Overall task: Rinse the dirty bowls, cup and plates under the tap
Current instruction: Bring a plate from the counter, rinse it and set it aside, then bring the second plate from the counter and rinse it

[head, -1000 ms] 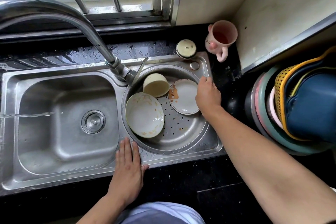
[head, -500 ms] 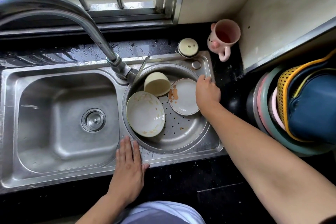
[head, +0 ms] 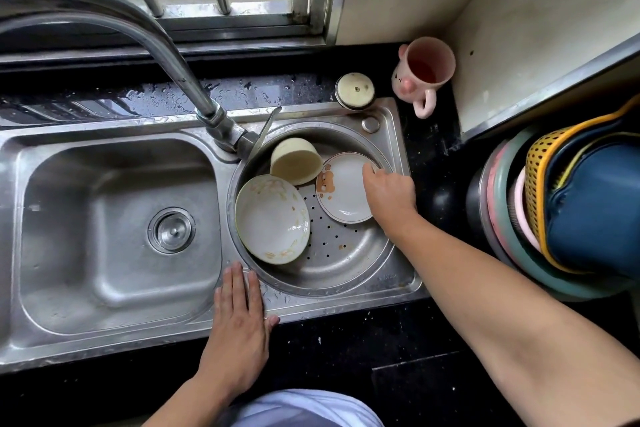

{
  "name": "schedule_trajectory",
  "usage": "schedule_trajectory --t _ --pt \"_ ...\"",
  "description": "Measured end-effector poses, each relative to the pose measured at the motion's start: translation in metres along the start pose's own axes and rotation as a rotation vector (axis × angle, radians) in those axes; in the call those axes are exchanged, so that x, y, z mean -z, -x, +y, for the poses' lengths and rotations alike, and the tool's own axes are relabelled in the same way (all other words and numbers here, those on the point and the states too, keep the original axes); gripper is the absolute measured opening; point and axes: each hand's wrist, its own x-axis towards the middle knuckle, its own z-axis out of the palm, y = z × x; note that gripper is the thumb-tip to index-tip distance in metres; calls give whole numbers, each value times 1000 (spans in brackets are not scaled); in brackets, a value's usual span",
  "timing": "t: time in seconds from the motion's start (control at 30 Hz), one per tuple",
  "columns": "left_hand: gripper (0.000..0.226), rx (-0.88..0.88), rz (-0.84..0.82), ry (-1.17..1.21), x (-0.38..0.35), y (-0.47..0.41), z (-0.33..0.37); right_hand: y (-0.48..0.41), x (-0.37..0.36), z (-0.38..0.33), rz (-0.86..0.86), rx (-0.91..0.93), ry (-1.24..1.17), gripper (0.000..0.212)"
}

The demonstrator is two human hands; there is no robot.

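- The right hand (head: 389, 192) reaches into the round metal basin (head: 332, 274) on the right side of the sink. Its fingers rest on the right edge of the small plate (head: 343, 191) — the one with a little bear picture. The fingers curl over the rim, but I cannot tell if the grip has closed on the plate.
- The left hand (head: 239, 319) lies flat, fingers together, on the front rim of the sink (head: 104, 340). Its grip holds nothing, and its fingertips sit just beside the round basin.
- The round basin has holes in its bottom. Three things lie in it:
  - the small plate, leaning on the right wall;
  - a big white bowl (head: 272, 218) with pale flower marks, tilted on the left side;
  - a cream cup (head: 294, 161) lying on its side at the back, touching both the bowl and the plate.
- The left basin of the sink has only its drain plug (head: 171, 230) in it.
- The tap (head: 152, 42) bends up and to the left — its base stands just behind the round basin.
- A pink mug (head: 424, 71) with a pig face stands on the dark surface (head: 346, 340) in the back corner, well apart from the hands.
- A round cream lid (head: 355, 90) sits near the mug.
- A stack of colored tubs (head: 571, 211) stands at the far right.
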Motion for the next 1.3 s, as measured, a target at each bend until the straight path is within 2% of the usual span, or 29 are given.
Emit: schedule_trajectory --t 0.33,0.5,0.67,0.77,0.9,1.07,1.17,1.27,1.3 --pt "84 57 -50 100 1 -2 1 5 -9 2 -8 39 -15 27" --pt "92 60 -92 93 8 -3 5 24 -16 -3 -11 43 -131 25" --pt "96 73 -107 89 18 -4 8 59 -25 -13 -10 -22 -285 14" --pt "104 50 -128 89 21 -4 8 87 -27 -24 -17 -149 -531 21" --pt "120 -5 -191 2 23 -4 -1 137 -21 -48 -92 -439 -961 17" --pt "123 -100 -206 -69 41 -2 -8 226 -20 -83 -105 -655 -1295 21" --pt "102 -257 -172 -71 53 7 -16 290 -27 -106 -123 -842 -1400 23" --pt "59 -559 25 8 50 31 -31 366 -42 -145 -98 -1089 -1517 25" --pt "51 -652 38 47 45 43 -40 395 -48 -166 -68 -1180 -1572 23"
